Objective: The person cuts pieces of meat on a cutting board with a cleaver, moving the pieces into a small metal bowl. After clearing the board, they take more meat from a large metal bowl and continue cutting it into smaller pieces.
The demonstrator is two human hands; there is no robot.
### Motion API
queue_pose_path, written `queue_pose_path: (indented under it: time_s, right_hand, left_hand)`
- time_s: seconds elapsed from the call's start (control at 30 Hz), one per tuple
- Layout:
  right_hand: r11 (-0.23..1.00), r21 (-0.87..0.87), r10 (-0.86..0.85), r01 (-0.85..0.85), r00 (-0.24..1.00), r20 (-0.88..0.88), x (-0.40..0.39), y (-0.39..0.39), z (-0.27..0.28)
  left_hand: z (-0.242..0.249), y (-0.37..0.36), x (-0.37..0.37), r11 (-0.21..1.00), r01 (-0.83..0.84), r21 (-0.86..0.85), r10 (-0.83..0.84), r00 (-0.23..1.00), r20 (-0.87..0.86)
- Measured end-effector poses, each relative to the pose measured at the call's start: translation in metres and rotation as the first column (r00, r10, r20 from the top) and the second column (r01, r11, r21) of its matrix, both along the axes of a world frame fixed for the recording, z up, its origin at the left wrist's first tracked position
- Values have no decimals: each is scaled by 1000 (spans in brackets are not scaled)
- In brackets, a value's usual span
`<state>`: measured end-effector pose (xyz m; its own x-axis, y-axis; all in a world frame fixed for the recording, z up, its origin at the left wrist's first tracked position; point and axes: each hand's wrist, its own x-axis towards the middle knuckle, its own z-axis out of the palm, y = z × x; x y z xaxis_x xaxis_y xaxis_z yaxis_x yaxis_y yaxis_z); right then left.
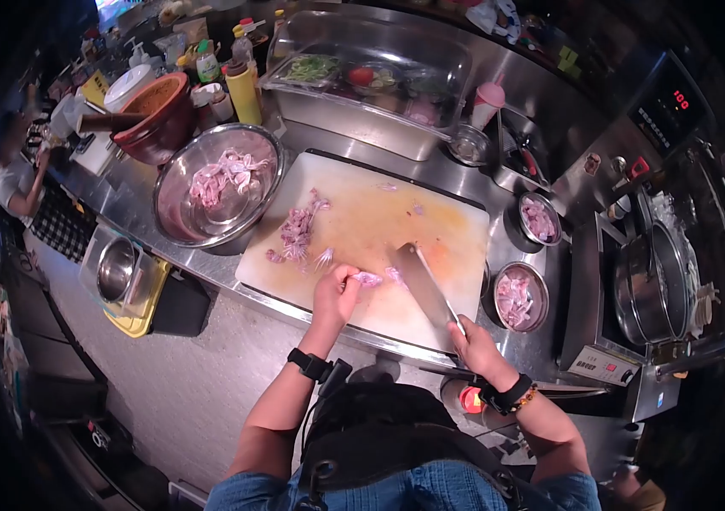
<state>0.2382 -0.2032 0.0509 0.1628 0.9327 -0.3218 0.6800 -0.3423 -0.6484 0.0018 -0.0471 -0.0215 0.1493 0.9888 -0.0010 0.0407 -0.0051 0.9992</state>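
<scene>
My left hand [338, 294] is closed in a pinch on a pale pink raw chicken foot [368, 279], held low over the white cutting board [362, 213]. My right hand [475, 345] grips the handle of a cleaver [427, 285]. The broad blade slants to the upper left, its far end just right of a small cut piece [394, 274]. Left on the board lies a pile of chicken feet [299, 226]. One splayed foot [325, 256] sits apart near my left hand. Small scraps [388, 186] are scattered toward the back.
A large steel bowl [171, 226] with pink pieces stands left of the board. Two small bowls of cut pieces [538, 218] [515, 296] stand right. Behind are a lidded steel container [354, 123], bottles and a mortar [177, 128]. Another person [26, 192] stands far left.
</scene>
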Motion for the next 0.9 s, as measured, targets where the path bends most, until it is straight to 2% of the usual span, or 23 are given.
queue_pose_path:
  time_s: [0.03, 0.1, 0.13, 0.2, 0.3, 0.33, 0.37, 0.47, 0.5, 0.6, 0.73, 0.83, 0.9]
  right_hand:
    - [984, -112, -154, 135, 972, -177, 1, 0, -2]
    - [957, -130, -290, 259, 883, -370, -3, -1, -5]
    - [937, -148, -348, 316, 818, -458, -2, -1, -6]
    - [950, -80, -303, 301, 831, -467, 3, -5, -10]
    - [961, 28, -236, 276, 867, -439, 5, -4, -7]
    - [962, 64, -214, 264, 881, -421, 6, -2, -6]
    - [959, 238, -99, 151, 972, -214, 11, 2, -17]
    - [963, 270, 32, -9, 996, -83, -7, 23, 32]
    - [986, 152, 76, -71, 997, -27, -9, 32, 37]
    - [974, 79, 210, -214, 976, 59, -15, 49, 21]
    - [970, 43, 237, -241, 968, 84, -10, 49, 22]
    - [958, 202, 208, -205, 978, 7, -9, 51, 17]
    - [957, 275, 131, -96, 985, -112, -19, 60, 40]
  left_hand:
    - [0, 2, 6, 998, 18, 61, -17, 1000, -24]
    - [24, 3, 19, 982, 58, 182, -46, 996, -71]
    - [31, 3, 23, 945, 113, 308, -55, 981, -188]
    - [38, -2, 27, 822, 255, 509, -27, 911, -412]
    - [16, -11, 20, 790, 364, 494, -55, 844, -533]
    - [9, -14, 20, 805, 336, 489, -27, 844, -536]
    - [15, -22, 19, 822, 307, 481, 1, 842, -539]
    - [6, -31, 16, 802, 283, 527, 64, 835, -546]
    - [3, -31, 16, 781, 287, 554, 80, 835, -545]
    - [0, -33, 17, 771, 256, 583, 102, 854, -509]
    - [8, -40, 14, 803, 264, 534, 83, 837, -540]
    - [8, -40, 13, 796, 269, 542, 82, 840, -537]
    - [8, -40, 13, 803, 275, 528, 67, 839, -539]
